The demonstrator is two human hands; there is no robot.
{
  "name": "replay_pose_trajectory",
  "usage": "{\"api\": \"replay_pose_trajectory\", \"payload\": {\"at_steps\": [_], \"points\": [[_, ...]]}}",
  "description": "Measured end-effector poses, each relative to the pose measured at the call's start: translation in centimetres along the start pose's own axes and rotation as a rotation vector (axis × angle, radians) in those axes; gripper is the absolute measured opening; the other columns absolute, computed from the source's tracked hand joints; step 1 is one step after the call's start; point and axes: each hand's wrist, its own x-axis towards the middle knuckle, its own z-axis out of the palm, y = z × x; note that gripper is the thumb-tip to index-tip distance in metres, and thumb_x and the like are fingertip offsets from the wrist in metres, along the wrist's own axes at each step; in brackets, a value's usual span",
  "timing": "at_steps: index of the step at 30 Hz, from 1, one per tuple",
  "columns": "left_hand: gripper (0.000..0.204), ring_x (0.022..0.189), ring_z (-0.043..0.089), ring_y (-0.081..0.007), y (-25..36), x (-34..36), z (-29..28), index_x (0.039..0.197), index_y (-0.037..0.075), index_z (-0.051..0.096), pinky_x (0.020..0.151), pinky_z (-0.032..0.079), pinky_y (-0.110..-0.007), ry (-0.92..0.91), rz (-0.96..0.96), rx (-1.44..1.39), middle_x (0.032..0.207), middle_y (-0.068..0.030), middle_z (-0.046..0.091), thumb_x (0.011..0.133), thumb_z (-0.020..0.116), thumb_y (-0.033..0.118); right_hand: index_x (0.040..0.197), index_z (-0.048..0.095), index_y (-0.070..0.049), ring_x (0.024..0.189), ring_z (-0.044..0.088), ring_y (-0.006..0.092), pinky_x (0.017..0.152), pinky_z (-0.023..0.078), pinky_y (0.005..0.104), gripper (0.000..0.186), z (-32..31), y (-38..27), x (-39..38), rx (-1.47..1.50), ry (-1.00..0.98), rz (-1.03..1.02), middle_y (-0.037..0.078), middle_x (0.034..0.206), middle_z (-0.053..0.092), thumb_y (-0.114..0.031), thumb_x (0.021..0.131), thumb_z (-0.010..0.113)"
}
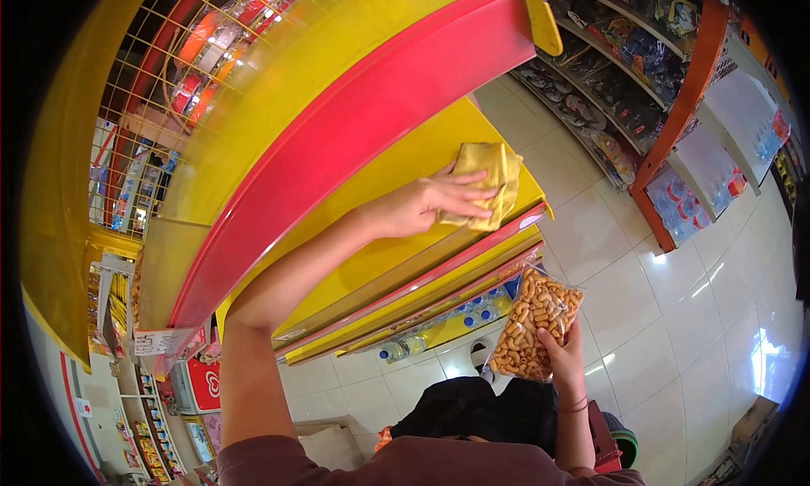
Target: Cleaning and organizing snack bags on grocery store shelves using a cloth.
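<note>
On the yellow shelf (pixel 329 267), near its right end, lies a folded yellow cloth (pixel 504 178). My left hand (pixel 426 203) holds this cloth against the shelf surface, its fingers spread across the top. The left arm reaches in beneath the red-edged upper shelf (pixel 354 123). Lower and to the right, my right hand (pixel 567 351) grips a clear plastic bag of orange-brown curled snacks (pixel 533 321) at its side, thumb on the front. The bag is held upright in front of the shelf's right end, and the fingers behind it are mostly hidden.
Lower shelf tiers hold water bottles with blue caps (pixel 403 348). A yellow wire grid (pixel 135 132) stands at left. Across the tiled floor (pixel 666 309), an orange-framed rack (pixel 679 127) carries bottles and packed goods. A red freezer (pixel 202 386) is at lower left.
</note>
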Motion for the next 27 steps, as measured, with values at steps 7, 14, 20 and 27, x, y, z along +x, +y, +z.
{"api": "replay_pose_trajectory", "payload": {"at_steps": [7,14,20,27], "points": [[0.06,0.131,0.037,-0.028,0.0,-7.5,-0.2,0.11,0.014,0.065,0.113,0.016,-0.047,-0.009,-0.107,-0.001,0.13,-0.0075,0.052,0.067,0.046,-0.022,0.134,0.028,0.0,0.107,0.054,0.019,0.09,0.046,0.0306,0.063,1.3,-0.2,0.5,-0.042,-0.017,-0.01,0.012,0.121,0.051,0.003,0.08,0.061],[0.058,0.127,0.043,-0.0274,2.7,-23.3,1.0,0.104,0.009,0.068,0.108,0.032,-0.037,0.199,-0.619,-0.039,0.122,-0.0139,0.058,0.066,0.041,-0.026,0.133,0.028,0.001,0.108,0.054,0.0192,0.09,0.047,0.0308,0.063,2.0,0.7,0.2,0.015,-0.022,-0.044,0.013,0.122,0.051,0.003,0.081,0.062],[0.063,0.12,0.05,-0.0268,3.0,-24.2,-3.8,0.111,0.003,0.063,0.101,0.037,-0.032,0.303,-0.736,0.242,0.118,-0.0164,0.059,0.063,0.033,-0.026,0.133,0.029,0.001,0.109,0.053,0.0192,0.091,0.046,0.0307,0.062,1.1,1.5,-0.1,0.005,-0.008,-0.027,0.013,0.122,0.051,0.003,0.081,0.062],[0.068,0.128,0.042,-0.0243,-4.1,-5.3,-7.5,0.129,0.011,0.051,0.108,0.03,-0.032,0.464,-0.492,0.122,0.135,-0.0132,0.046,0.071,0.034,-0.021,0.133,0.029,0.001,0.108,0.053,0.0186,0.09,0.045,0.0305,0.063,2.2,2.5,-0.2,0.004,-0.069,-0.008,0.013,0.121,0.051,0.002,0.08,0.063]]}}
